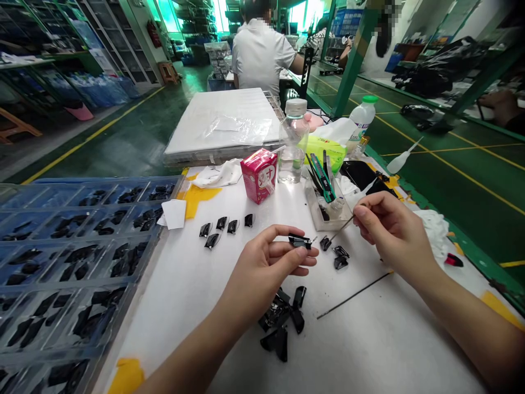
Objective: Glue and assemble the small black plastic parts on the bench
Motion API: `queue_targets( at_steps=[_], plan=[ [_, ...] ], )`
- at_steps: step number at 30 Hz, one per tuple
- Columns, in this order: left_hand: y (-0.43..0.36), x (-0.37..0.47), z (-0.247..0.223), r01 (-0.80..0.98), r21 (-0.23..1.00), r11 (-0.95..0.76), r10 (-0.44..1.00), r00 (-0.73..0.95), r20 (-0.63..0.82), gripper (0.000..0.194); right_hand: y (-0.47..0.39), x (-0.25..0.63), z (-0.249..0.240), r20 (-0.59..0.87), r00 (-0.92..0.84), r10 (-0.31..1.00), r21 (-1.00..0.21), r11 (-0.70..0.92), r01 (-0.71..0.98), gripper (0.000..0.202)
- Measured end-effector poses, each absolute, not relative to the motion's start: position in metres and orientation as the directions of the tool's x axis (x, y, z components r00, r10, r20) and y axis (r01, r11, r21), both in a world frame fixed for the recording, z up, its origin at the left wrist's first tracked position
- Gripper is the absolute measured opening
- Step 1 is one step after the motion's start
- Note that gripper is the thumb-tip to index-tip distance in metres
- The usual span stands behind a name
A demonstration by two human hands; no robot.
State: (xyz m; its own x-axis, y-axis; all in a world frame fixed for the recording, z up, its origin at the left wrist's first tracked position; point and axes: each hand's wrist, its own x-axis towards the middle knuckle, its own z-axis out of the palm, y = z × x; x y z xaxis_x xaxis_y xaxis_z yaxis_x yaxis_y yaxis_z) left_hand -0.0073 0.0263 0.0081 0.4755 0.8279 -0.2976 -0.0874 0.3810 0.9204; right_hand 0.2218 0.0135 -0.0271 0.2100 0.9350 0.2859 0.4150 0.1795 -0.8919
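Note:
Between the thumb and fingers of my left hand [283, 254] is a small glossy black plastic part [299, 241]. My right hand [389, 230] pinches a thin metal rod [342, 228], whose lower end reaches down beside a small black piece [325, 243] on the table. Two more black pieces [340, 257] lie just right of it. Below my left hand rests a loose pile of black parts [281, 314]. A thin dark rod [355, 295] lies on the white table [197, 306] under my right hand. Several black parts [212, 241] are spread out farther left.
Blue divided trays [61, 249] of black parts line the left. Behind stand a red drink carton [259, 176], a clear bottle [292, 142] and a small bin [328, 221] holding a green cutter [324, 180]. A person in white [262, 57] sits beyond a white-topped stack [221, 117].

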Motion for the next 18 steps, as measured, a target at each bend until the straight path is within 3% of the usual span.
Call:
queue_targets(
  at_steps=[18],
  plan=[
    [0.0256,-0.0075,0.0077,-0.069,0.926,0.372,0.822,0.488,-0.294,0.018,0.0145,0.2239,-0.0253,0.346,0.260,0.902,-0.877,0.212,0.431,0.017]
  ],
)
